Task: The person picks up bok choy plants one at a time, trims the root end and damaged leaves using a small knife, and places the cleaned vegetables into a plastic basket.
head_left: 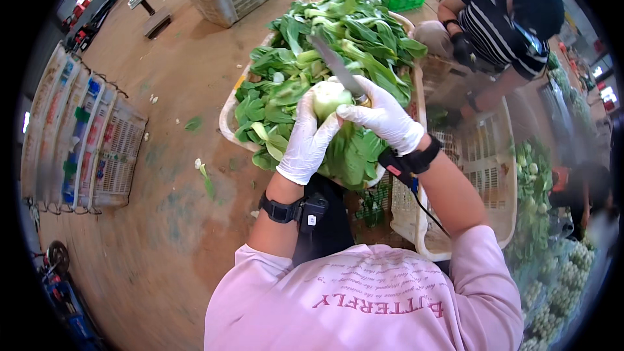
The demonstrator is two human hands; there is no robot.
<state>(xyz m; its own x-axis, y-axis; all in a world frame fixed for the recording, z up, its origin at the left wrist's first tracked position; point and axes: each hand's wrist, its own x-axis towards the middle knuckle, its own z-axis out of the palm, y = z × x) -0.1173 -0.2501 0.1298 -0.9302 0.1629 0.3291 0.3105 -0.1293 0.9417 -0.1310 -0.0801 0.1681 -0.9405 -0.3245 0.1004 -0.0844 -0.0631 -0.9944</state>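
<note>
Both my hands wear white gloves and meet over a crate heaped with leafy greens. My left hand (304, 135) is closed around a head of bok choy (330, 99), its pale rounded base turned up and its leaves hanging below. My right hand (385, 117) grips a knife (337, 65) by the handle, the blade pointing up and away to the left, slightly blurred. The right thumb rests against the bok choy's base. More bok choy (354, 29) lies piled in the white crate (227, 117) beneath and beyond my hands.
A second white crate (509, 195) stands at my right. Beyond it a person in a striped shirt (491, 19) leans in. Stacked crates (97, 136) stand at left, more (237, 0) at the back. A green crate (406, 1) sits far right; loose leaves (207, 181) dot the floor.
</note>
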